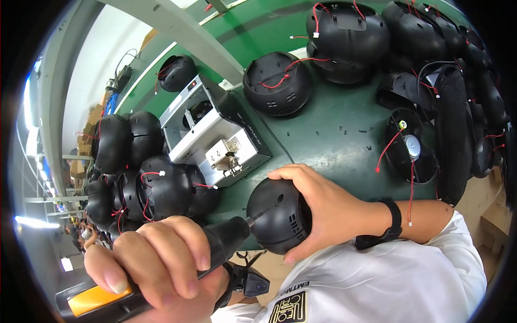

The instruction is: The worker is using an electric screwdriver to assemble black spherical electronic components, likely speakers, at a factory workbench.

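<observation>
Left fingers (189,241) curled around black screwdriver (226,238)

The held round shell (273,210) is black, as is the screwdriver (223,237), save for an orange panel (99,300) on its handle. The tabletop (328,164) is dark green. Toward its left edge, the box (200,139) is silver and black. Near its right edge, red wires (412,188) trail from black; one long cover (455,129) carries a fine mesh pattern. The shirt (393,274) is white.
</observation>
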The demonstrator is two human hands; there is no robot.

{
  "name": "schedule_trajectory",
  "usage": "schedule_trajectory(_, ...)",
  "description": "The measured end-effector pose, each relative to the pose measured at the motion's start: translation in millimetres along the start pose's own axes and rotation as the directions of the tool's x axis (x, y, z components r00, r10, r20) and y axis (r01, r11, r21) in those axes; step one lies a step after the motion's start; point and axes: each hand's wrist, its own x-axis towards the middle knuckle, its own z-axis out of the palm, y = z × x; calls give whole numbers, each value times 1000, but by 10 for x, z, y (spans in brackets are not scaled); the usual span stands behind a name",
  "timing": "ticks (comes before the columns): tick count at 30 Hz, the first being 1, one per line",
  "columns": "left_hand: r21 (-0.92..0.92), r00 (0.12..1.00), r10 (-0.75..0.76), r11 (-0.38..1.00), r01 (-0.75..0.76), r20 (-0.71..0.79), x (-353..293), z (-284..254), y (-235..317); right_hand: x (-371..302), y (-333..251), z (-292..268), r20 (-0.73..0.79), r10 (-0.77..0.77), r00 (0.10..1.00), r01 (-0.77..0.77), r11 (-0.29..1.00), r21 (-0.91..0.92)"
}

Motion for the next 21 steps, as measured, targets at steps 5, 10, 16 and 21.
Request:
schedule_trajectory(5,106,986,-66,993,50,155,7,-52,-94,21,21,11,-14,-18,1000,18,1000,-14)
schedule_trajectory(10,-20,901,-90,994,108,424,-6,-282,-158,71,-71,41,-8,-51,999,51,998,-24)
schedule_trajectory(16,-31,935,138,990,-135,326,-163,-249,-431,83,-44,10,28,24,999,-26,998,57)
schedule_trajectory(21,-156,955,103,986,-61,277,-278,-250,-457,11,49,17,88,16,996,-6,994,-106)
